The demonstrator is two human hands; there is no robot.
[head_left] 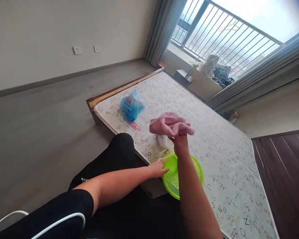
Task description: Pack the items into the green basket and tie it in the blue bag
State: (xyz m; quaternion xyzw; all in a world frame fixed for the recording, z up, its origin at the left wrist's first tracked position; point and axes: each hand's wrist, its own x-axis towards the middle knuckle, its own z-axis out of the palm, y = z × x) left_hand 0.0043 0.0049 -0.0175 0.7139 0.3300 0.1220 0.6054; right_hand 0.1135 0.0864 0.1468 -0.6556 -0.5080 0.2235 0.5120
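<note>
The left hand (158, 168) pinches the left rim of a round, lime-green perforated plastic basket (173, 186), partly obscured by the right forearm. The right hand (181, 146) grips a soft pink cloth (169, 123) above the white, letter-printed mattress (229, 162); the cloth conceals most fingers. A whitish item (163, 142) behind is partly hidden, unidentifiable. Contents of the translucent blue plastic bag (133, 105) are indistinct.
</note>
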